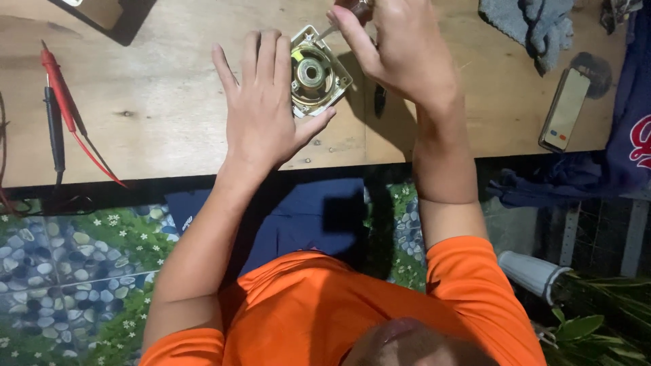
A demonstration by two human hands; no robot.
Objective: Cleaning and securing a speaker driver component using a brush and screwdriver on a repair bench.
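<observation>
A square metal motor part (316, 73) with a round brass-coloured centre lies on the wooden table (156, 102). My left hand (264, 108) rests flat beside it, fingers spread, thumb against its near edge. My right hand (397, 47) is closed around a screwdriver (342, 20), whose thin shaft points down at the part's far corner. The tool's handle is mostly hidden inside my fingers.
Red and black multimeter probes (61, 95) lie at the table's left. A grey cloth (536, 24) sits at the far right, with a slim phone-like device (564, 108) near the right edge. Dark blue clothing (624, 135) hangs off the right side. Pebble-patterned floor lies below.
</observation>
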